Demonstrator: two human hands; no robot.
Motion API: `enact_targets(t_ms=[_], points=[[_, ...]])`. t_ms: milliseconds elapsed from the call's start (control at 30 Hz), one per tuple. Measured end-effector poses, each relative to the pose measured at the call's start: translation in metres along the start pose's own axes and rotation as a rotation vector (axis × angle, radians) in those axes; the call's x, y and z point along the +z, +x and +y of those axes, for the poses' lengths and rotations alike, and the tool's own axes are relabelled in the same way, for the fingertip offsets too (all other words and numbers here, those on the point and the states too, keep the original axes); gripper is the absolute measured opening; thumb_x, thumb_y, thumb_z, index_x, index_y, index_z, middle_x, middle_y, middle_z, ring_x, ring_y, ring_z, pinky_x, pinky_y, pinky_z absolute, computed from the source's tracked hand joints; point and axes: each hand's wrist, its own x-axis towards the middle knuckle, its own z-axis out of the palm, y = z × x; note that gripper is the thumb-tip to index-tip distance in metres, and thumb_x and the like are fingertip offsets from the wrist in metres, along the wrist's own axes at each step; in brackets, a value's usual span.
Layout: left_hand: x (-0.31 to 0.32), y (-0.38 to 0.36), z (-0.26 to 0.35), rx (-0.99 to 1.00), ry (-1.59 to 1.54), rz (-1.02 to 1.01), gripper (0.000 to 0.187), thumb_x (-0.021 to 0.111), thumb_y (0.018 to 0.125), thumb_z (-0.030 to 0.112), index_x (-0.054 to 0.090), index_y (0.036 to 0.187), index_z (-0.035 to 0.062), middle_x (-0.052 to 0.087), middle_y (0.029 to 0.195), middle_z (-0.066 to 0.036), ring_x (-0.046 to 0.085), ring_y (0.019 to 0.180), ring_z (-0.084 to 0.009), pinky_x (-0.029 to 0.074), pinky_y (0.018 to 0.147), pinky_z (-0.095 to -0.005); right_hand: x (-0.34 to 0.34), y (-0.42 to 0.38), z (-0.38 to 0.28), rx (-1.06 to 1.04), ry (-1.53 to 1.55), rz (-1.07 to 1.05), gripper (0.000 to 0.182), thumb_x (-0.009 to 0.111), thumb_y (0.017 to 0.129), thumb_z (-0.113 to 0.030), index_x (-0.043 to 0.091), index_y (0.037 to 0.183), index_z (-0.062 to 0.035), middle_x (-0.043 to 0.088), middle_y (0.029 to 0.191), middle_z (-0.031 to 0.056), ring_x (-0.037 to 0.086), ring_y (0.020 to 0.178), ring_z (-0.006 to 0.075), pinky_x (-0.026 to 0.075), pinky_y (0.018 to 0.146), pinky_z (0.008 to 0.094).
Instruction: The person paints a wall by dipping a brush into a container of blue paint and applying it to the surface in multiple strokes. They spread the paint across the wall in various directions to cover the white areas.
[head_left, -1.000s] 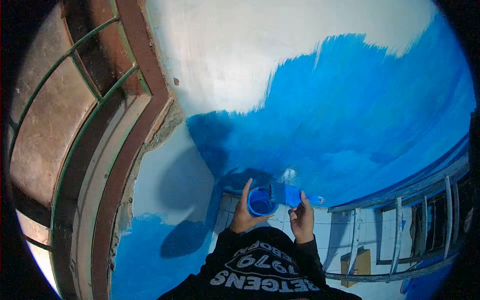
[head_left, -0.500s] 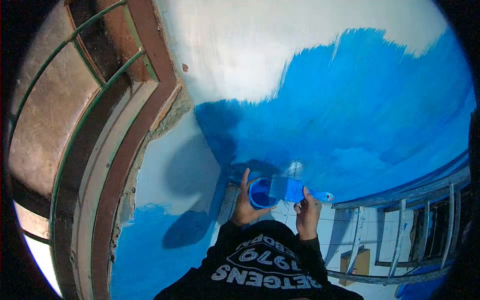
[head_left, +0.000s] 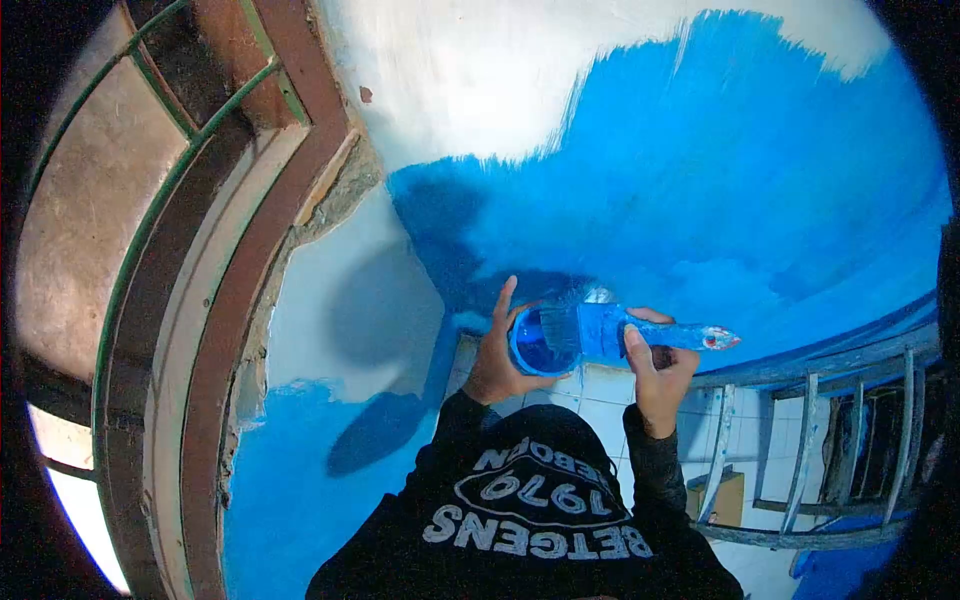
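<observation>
My left hand (head_left: 490, 362) is wrapped around a small round paint cup (head_left: 516, 352) with blue paint inside, its thumb reaching up past the rim. A wide paintbrush (head_left: 603, 332), its body smeared blue, is pinched by the handle between the fingers and thumb of my right hand (head_left: 662, 385). The brush lies almost level, handle pointing right, with its bristles over the mouth of the cup. Behind both hands rises a wall (head_left: 700, 190) coated in blue with a ragged upper edge.
Unpainted white wall (head_left: 460, 80) shows above the blue. To the left stands a window frame (head_left: 275, 250) with green bars and broken plaster along its edge. A paint-spattered ladder (head_left: 800, 450) is at lower right, near a cardboard box (head_left: 728, 498) on white tiles.
Both hands, with cup and brush, have shifted right and slightly up in view. The brush is still over the cup. The wall appears higher in the frame.
</observation>
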Motion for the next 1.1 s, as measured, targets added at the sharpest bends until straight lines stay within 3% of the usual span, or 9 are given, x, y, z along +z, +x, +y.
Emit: enact_targets(t_ms=[67, 200, 267, 300, 467, 567, 767, 1000, 1100], points=[[-0.003, 0.005, -0.001, 0.029, 0.023, 0.004, 0.145, 0.100, 0.059, 0.020, -0.001, 0.162, 0.0083, 0.059, 0.137, -0.024, 0.060, 0.126, -0.0366, 0.045, 0.110, -0.0482, 0.001, 0.002, -0.004, -0.160, -0.139, -0.070, 0.017, 0.079, 0.087, -0.008, 0.073, 0.101, 0.0000, 0.071, 0.094, 0.0036, 0.062, 0.082, 0.0122, 0.048, 0.066, 0.0315], [-0.008, 0.018, -0.002, 0.139, 0.008, -0.001, 0.145, 0.100, 0.058, 0.017, 0.000, 0.162, 0.0073, 0.058, 0.139, -0.023, 0.059, 0.128, -0.0361, 0.046, 0.109, -0.0470, 0.008, 0.011, -0.029, -0.168, -0.357, -0.277, 0.017, 0.080, 0.086, -0.009, 0.074, 0.100, -0.0020, 0.072, 0.092, 0.0057, 0.064, 0.082, 0.0161, 0.050, 0.066, 0.0345], [-0.009, 0.023, -0.004, 0.194, 0.024, -0.003, 0.144, 0.100, 0.057, 0.016, 0.001, 0.162, 0.0070, 0.058, 0.139, -0.023, 0.059, 0.129, -0.0359, 0.046, 0.110, -0.0468, 0.017, 0.022, -0.031, -0.494, -0.481, -0.380, 0.018, 0.082, 0.084, -0.013, 0.075, 0.098, -0.0044, 0.071, 0.090, 0.0084, 0.065, 0.077, 0.0226, 0.050, 0.064, 0.0343], [-0.010, 0.026, -0.006, 0.251, 0.043, -0.007, 0.144, 0.100, 0.057, 0.016, 0.002, 0.162, 0.0067, 0.058, 0.139, -0.023, 0.058, 0.129, -0.0357, 0.046, 0.110, -0.0466, 0.019, 0.026, -0.023, -0.572, -0.487, -0.436, 0.027, 0.083, 0.081, -0.017, 0.074, 0.105, -0.0075, 0.070, 0.088, 0.0101, 0.063, 0.074, 0.0299, 0.051, 0.063, 0.0372], [-0.009, 0.029, -0.013, 0.310, 0.089, 0.008, 0.141, 0.099, 0.058, 0.016, 0.003, 0.161, 0.0063, 0.057, 0.140, -0.023, 0.059, 0.128, -0.0368, 0.044, 0.111, -0.0477, 0.029, 0.028, -0.005, -0.623, -0.628, -0.521, 0.034, 0.078, 0.083, -0.018, 0.071, 0.116, -0.0129, 0.072, 0.093, 0.0099, 0.067, 0.075, 0.0325, 0.055, 0.064, 0.0430], [-0.016, 0.037, -0.007, 0.336, 0.205, -0.023, 0.140, 0.098, 0.059, 0.016, 0.004, 0.161, 0.0058, 0.057, 0.140, -0.023, 0.059, 0.127, -0.0370, 0.044, 0.111, -0.0486, 0.035, 0.025, -0.001, -0.441, -0.615, -0.583, 0.028, 0.068, 0.093, -0.022, 0.070, 0.119, -0.0107, 0.072, 0.099, 0.0118, 0.070, 0.076, 0.0359, 0.055, 0.064, 0.0455], [-0.010, 0.036, -0.019, 0.322, 0.209, -0.026, 0.135, 0.097, 0.062, 0.021, 0.006, 0.160, 0.0057, 0.059, 0.139, -0.021, 0.059, 0.127, -0.0356, 0.041, 0.111, -0.0496, 0.042, 0.026, -0.001, -0.418, -0.662, -0.596, 0.028, 0.065, 0.096, -0.026, 0.070, 0.117, -0.0081, 0.073, 0.105, 0.0141, 0.070, 0.078, 0.0374, 0.056, 0.066, 0.0472], [-0.005, 0.031, -0.035, 0.378, 0.112, 0.007, 0.132, 0.097, 0.065, 0.027, 0.009, 0.160, 0.0072, 0.060, 0.140, -0.021, 0.061, 0.124, -0.0367, 0.038, 0.110, -0.0510, 0.042, 0.023, -0.007, -0.373, -0.613, -0.568, 0.028, 0.073, 0.092, -0.026, 0.073, 0.112, -0.0066, 0.074, 0.103, 0.0143, 0.072, 0.084, 0.0359, 0.058, 0.070, 0.0444], [-0.007, 0.033, -0.031, 0.375, 0.207, 0.009, 0.132, 0.097, 0.064, 0.028, 0.009, 0.161, 0.0085, 0.060, 0.140, -0.020, 0.061, 0.125, -0.0370, 0.038, 0.111, -0.0515, 0.038, 0.023, -0.023, -0.247, -0.554, -0.535, 0.025, 0.078, 0.088, -0.025, 0.076, 0.102, -0.0051, 0.075, 0.103, 0.0134, 0.074, 0.085, 0.0335, 0.058, 0.072, 0.0408]])
